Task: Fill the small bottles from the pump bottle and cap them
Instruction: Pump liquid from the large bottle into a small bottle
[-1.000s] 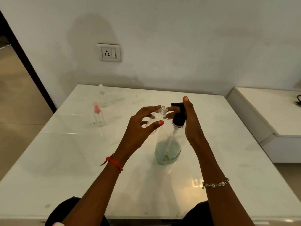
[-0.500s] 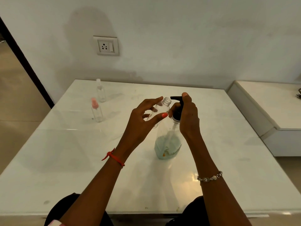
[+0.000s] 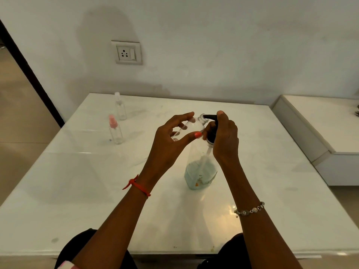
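L hand fingers pinching small bottle, tilting mouth to nozzle for clean fill; R hand fingers clasping pump bottle head, prepping press.

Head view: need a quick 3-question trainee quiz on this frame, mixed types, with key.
1. True or false: the small bottle held by the left hand has its cap on.
2. Where does the right hand grip the pump bottle? A) base B) pump head C) label
3. How many other small bottles stand untouched on the table?
Key: 1 false, its neck is open; 2 B; 3 two, the pink-capped bottle and the clear-capped bottle.
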